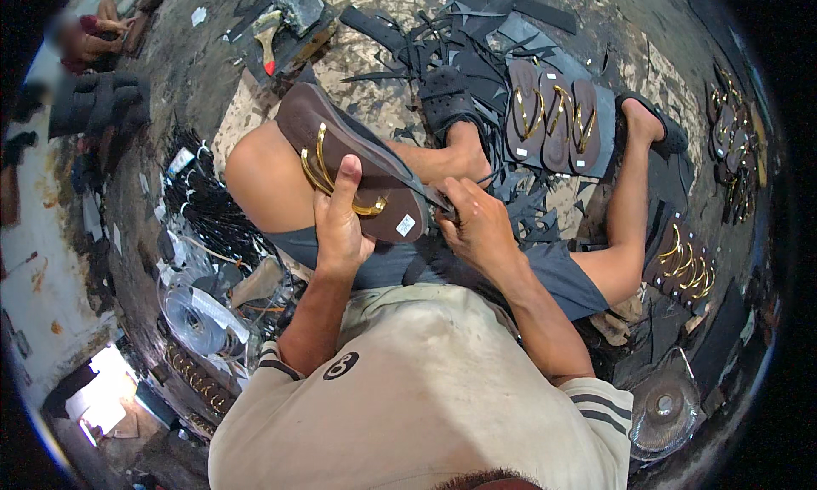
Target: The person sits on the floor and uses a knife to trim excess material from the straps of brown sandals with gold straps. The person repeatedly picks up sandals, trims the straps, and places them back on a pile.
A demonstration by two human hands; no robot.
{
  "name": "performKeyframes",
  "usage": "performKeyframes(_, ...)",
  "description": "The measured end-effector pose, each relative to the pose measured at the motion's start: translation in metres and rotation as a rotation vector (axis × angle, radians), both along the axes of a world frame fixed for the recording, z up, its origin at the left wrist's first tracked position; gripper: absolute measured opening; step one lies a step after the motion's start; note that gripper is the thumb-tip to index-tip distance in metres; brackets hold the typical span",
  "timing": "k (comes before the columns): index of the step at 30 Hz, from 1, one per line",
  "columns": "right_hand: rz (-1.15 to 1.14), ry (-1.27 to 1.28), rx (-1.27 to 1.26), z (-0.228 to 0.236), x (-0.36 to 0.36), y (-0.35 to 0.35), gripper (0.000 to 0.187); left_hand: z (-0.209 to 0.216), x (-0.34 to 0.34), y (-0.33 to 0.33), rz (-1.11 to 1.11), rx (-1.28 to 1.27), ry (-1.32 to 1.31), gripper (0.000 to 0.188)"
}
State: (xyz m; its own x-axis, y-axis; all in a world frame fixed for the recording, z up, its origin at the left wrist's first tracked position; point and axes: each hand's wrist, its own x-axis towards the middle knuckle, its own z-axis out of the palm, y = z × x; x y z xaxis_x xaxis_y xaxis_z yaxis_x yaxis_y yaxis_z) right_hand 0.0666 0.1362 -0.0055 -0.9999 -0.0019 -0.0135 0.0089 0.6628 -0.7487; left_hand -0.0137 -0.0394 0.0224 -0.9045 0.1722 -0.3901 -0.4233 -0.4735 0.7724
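My left hand [341,222] is closed round a brown flip-flop [319,124] with a gold strap and a white label, its thumb pressed by the strap. The sandal is tilted above my lap, and a black sheet edge shows along its sole. My right hand [478,222] is closed at the labelled end of the sandal, against the edge of the sole. A small dark piece shows between its fingers; whether it is a blade or a sole strip cannot be made out.
Three finished-looking flip-flops [555,120] lie on a grey sheet ahead, beside black offcuts [477,30]. A glue brush [267,43] rests at the far left. More sandals [734,141] are at the right, a fan [665,405] lower right, and a clear plastic roll [191,320] left.
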Motion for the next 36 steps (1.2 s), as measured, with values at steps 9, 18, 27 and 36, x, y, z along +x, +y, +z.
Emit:
performKeyframes(9,0.196,0.025,-0.095,0.012,-0.048,-0.001,0.036,-0.004,0.007,-0.012,-0.045,-0.111,0.036,0.035)
performKeyframes(18,0.063,0.189,-0.13,-0.024,-0.109,-0.045,0.025,-0.002,0.0,-0.009,-0.022,-0.08,0.012,0.04)
performKeyframes(27,-0.192,0.034,-0.856,0.005,-0.165,-0.015,0.025,0.002,0.016,-0.013,-0.156,-0.134,0.08,0.046)
performKeyframes(36,-0.32,-0.044,-0.761,0.06,-0.04,0.028,0.036,0.024,-0.021,0.026,-0.518,-0.068,0.228,0.061)
